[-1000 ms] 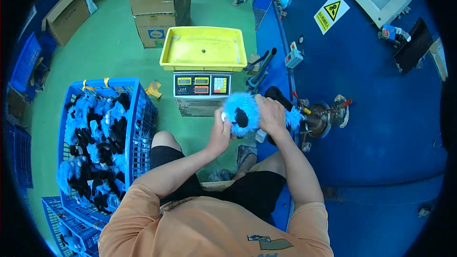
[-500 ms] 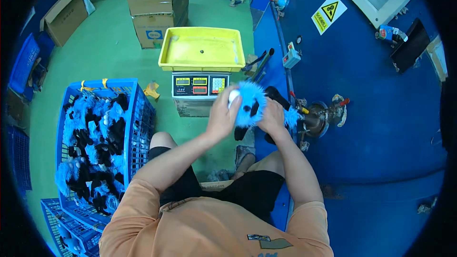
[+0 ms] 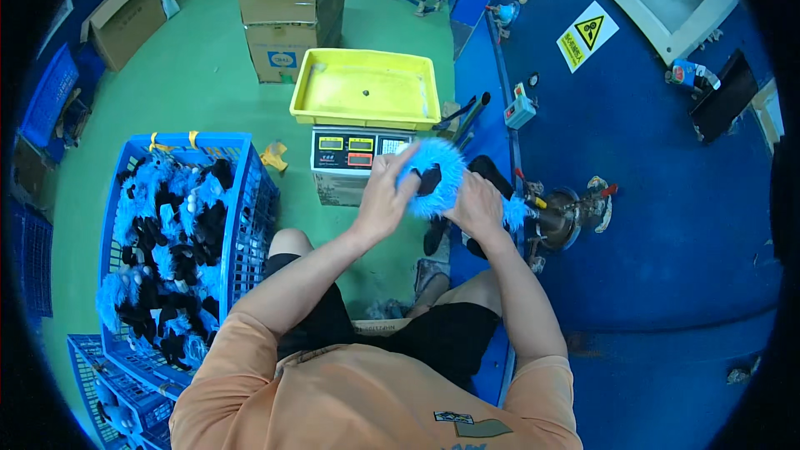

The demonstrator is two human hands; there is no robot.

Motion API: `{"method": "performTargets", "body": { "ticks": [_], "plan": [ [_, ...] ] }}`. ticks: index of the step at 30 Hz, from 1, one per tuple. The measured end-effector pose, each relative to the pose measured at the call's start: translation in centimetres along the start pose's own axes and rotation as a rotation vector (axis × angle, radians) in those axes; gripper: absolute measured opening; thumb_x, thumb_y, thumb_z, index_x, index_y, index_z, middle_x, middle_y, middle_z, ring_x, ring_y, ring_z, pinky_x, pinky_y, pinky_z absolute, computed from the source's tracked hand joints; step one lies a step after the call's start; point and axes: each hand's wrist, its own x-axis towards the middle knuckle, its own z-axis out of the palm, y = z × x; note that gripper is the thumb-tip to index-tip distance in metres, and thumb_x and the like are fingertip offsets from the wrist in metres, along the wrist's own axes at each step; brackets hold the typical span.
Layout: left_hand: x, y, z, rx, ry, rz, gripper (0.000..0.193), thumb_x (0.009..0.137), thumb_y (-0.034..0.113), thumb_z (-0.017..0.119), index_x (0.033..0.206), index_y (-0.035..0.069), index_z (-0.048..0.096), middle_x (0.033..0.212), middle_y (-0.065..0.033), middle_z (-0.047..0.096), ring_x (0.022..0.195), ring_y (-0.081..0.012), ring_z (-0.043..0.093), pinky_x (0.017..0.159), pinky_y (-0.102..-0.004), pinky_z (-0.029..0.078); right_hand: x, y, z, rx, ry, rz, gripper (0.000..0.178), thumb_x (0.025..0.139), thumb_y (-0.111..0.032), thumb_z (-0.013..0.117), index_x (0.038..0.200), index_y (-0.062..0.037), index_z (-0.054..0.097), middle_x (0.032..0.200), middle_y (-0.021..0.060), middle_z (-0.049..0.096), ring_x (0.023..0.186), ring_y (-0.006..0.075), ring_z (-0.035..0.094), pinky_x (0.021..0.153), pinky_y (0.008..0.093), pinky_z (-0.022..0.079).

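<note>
A blue furry plush toy [image 3: 443, 173] with black limbs is held in front of me, between both hands. My left hand [image 3: 387, 198] grips the round end of it, thumb and fingers on either side of a dark patch in the fur. From the right, my right hand [image 3: 477, 207] is closed around its middle. Black limbs hang below and beyond my right hand. A tuft of blue fur sticks out past that hand, close to the metal nozzle [image 3: 560, 218] on the blue machine; I cannot tell whether they touch.
At my left stands a blue crate [image 3: 242, 200] full of similar blue and black plush pieces. Ahead, a yellow tray [image 3: 367, 92] rests on a digital scale [image 3: 337, 154]. Behind it is an open cardboard box [image 3: 283, 29]. The blue machine wall [image 3: 650, 275] closes off my right.
The plush toy has turned in my hands, and the white part near my left thumb no longer shows. Both hands keep their hold. The whole view has shifted slightly.
</note>
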Motion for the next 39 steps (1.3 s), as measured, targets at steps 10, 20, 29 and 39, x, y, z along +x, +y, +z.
{"method": "performTargets", "body": {
  "ticks": [10, 20, 29, 39],
  "plan": [
    [-5.0, -3.8, 6.6, -0.455, 0.136, -0.248, 0.049, 0.097, 0.024, 0.059, 0.139, 0.000, 0.050, 0.122, -0.0189, 0.054, 0.108, -0.0310, 0.055, 0.100, -0.0355, 0.041, -1.2, 5.9, 1.6, 0.096, 0.422, 0.093, 0.033, 0.093, -0.035, 0.058, 0.074, -0.0081, 0.057, 0.064, 0.0151, 0.061, 0.058, 0.0385, 0.057, 0.057, 0.0504, 0.043],
    [-2.1, -3.9, 7.4, -0.294, 0.098, -0.189, 0.049, 0.097, 0.026, 0.061, 0.138, 0.002, 0.051, 0.122, -0.0187, 0.054, 0.111, -0.0310, 0.053, 0.102, -0.0370, 0.040, -0.9, 4.1, 1.5, -0.016, 0.436, 0.077, 0.026, 0.093, -0.024, 0.055, 0.073, -0.0079, 0.055, 0.064, 0.0141, 0.059, 0.057, 0.0384, 0.055, 0.056, 0.0498, 0.042],
    [-1.5, -2.0, 4.5, -0.116, 0.114, -0.125, 0.050, 0.097, 0.026, 0.060, 0.140, 0.001, 0.050, 0.126, -0.0176, 0.052, 0.116, -0.0306, 0.050, 0.104, -0.0370, 0.039, -0.3, 1.6, 1.0, -0.015, 0.462, 0.079, 0.022, 0.090, -0.022, 0.059, 0.074, -0.0084, 0.055, 0.064, 0.0123, 0.058, 0.057, 0.0358, 0.054, 0.058, 0.0475, 0.043],
    [-6.4, -3.5, 0.7, -0.343, 0.197, -0.308, 0.043, 0.099, 0.022, 0.055, 0.137, 0.002, 0.051, 0.118, -0.0132, 0.056, 0.099, -0.0228, 0.057, 0.089, -0.0317, 0.047, 1.6, -3.3, 1.3, 0.051, 0.425, -0.094, 0.023, 0.090, -0.026, 0.058, 0.075, -0.0085, 0.057, 0.068, 0.0120, 0.062, 0.061, 0.0346, 0.058, 0.060, 0.0475, 0.045]
  ]
}}
